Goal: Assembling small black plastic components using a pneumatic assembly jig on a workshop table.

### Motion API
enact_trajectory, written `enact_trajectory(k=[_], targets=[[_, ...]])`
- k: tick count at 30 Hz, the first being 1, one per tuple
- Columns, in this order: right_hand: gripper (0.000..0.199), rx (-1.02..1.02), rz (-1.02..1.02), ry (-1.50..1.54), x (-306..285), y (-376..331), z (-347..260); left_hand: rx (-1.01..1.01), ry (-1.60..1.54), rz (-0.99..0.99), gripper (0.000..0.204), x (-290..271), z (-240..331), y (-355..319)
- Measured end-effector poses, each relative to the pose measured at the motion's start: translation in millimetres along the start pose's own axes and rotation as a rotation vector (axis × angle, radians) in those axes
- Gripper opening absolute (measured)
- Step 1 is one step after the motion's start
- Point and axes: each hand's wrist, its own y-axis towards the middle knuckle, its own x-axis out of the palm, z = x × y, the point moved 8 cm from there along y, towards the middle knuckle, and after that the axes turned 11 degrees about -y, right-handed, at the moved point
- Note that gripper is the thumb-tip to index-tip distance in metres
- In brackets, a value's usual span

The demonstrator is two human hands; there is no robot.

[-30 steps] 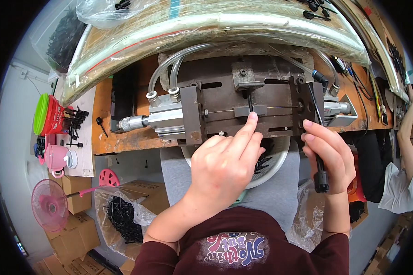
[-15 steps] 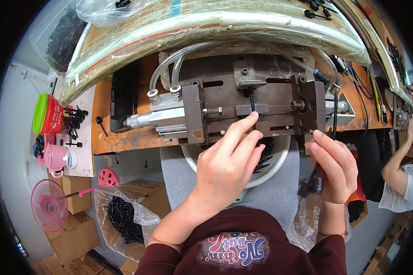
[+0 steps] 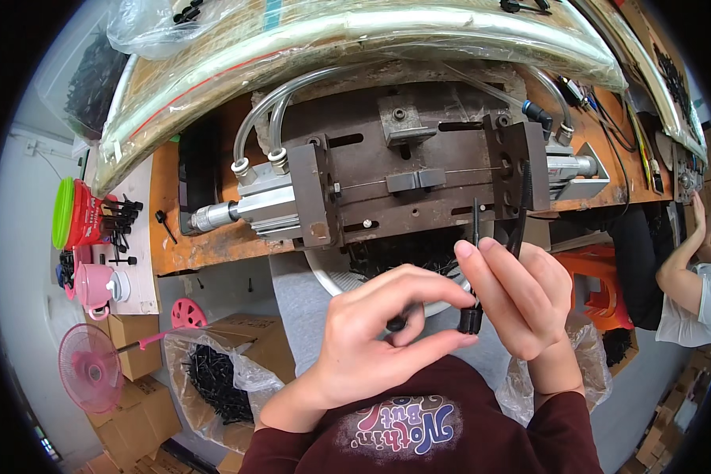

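Observation:
My left hand (image 3: pixel 387 340) pinches the black knob (image 3: pixel 470 320) of a thin-stemmed part between thumb and forefinger. A second black piece (image 3: pixel 401 319) is tucked in its curled fingers, mostly hidden. My right hand (image 3: pixel 525 296) is closed beside it, its fingers round the stems of black knobbed parts. One slim stem (image 3: pixel 475 217) and one thicker dark stem (image 3: pixel 523 213) stick up past the fingertips. Beyond both hands is the brown metal fixture (image 3: pixel 363 166), with a small grey block (image 3: pixel 415 181) at its middle on a thin rod.
Under the fixture a white basket (image 3: pixel 324 272) holds black pieces. Silver cylinders (image 3: pixel 265 209) with clear hoses flank the fixture. At left are a pink fan (image 3: pixel 91 367) and a lined carton of black parts (image 3: pixel 217 383). Another person's arm (image 3: pixel 682 253) shows at far right.
My left hand has drawn back from the fixture's middle and now pinches a knob beside my right hand. The black piece in the fixture is gone from there. My right hand has moved left.

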Motion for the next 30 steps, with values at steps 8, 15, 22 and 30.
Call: enact_trajectory(k=[8, 15, 22, 30], targets=[[0.030, 0.301, 0.061, 0.135, 1.7, -13.4, 30.8, 0.330, 0.714, 0.183, 0.037, -2.8, 22.0, 1.3], [0.032, 0.423, 0.049, 0.324, -1.9, -30.1, 39.1, 0.303, 1.127, 0.119, 0.025, 3.1, 4.3, 16.9], [0.036, 0.359, 0.023, 0.122, -13.0, -22.0, 33.0, 0.276, 1.126, 0.107, 0.023, 0.1, 4.3, 22.5], [0.034, 0.250, 0.026, -0.038, -12.3, -17.2, 23.0, 0.224, 0.370, 0.020, 0.046, -0.3, 17.1, 16.1]])
